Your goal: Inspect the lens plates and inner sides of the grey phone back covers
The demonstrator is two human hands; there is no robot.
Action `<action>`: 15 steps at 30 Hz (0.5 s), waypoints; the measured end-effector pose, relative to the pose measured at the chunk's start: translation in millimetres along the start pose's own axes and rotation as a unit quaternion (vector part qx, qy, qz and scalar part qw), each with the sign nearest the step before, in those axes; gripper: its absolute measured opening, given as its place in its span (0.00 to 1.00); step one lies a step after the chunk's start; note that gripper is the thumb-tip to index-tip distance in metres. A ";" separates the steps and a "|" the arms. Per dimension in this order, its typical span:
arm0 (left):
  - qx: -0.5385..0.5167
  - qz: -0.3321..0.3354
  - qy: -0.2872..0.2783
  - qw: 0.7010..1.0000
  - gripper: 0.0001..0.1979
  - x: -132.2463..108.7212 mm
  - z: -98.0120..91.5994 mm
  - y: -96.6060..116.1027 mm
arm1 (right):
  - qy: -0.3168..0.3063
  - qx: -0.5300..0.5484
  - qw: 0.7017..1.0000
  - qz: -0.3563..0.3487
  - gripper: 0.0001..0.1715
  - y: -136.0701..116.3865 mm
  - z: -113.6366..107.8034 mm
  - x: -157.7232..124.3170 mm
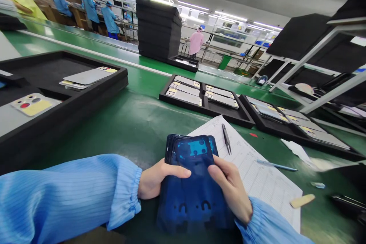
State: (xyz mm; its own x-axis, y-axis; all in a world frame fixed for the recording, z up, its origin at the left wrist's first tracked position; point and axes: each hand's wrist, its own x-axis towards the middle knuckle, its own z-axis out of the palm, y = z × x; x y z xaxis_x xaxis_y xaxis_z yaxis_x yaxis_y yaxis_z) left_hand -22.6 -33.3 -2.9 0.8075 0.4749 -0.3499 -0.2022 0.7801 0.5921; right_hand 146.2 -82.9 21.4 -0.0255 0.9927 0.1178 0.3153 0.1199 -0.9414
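Observation:
A stack of dark blue phone back covers (191, 183) rests low in the middle of the head view, over the green bench. My left hand (156, 179) grips the stack's left side, thumb laid across the top cover. My right hand (233, 188) holds the right edge, fingers curled over it. Both arms wear light blue sleeves. A paper form (260, 177) lies under and to the right of the stack, with black tweezers (226, 138) on it.
Black trays of silver back covers: one at left (85, 95), one at centre (200, 105), another at right (286, 129). A blue pen (276, 166) and a wooden stick (302, 200) lie at right. A tall stack of black trays (158, 30) stands behind. People in blue and pink work far off.

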 end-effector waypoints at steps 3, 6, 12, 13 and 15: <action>0.008 -0.002 0.011 1.000 0.16 0.2 -1.6 -0.8 | 0.008 -0.053 0.998 0.029 0.12 1.4 2.1 0.7; 0.012 0.001 0.015 1.000 0.16 -0.2 -1.6 -1.1 | 0.011 -0.065 0.997 0.033 0.10 1.8 4.3 1.1; -0.007 -0.025 0.038 0.999 0.14 -0.2 0.8 1.7 | 0.006 -0.075 0.996 0.051 0.13 2.3 3.3 1.3; -0.017 -0.044 0.047 0.998 0.13 0.0 1.0 2.7 | 0.006 -0.071 0.996 0.056 0.13 2.3 2.6 1.5; -0.035 -0.085 0.067 0.993 0.13 0.5 1.3 4.6 | 0.011 -0.066 0.996 0.062 0.14 1.9 1.2 1.9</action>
State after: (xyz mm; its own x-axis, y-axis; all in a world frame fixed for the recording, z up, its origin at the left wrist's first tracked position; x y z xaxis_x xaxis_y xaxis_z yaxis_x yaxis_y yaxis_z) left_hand -22.4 -30.0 0.6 0.7530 0.3800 -0.5372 -0.1103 0.8778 0.4662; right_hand 145.6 -80.8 19.4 0.0427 0.9990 0.0116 0.4370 -0.0083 -0.8994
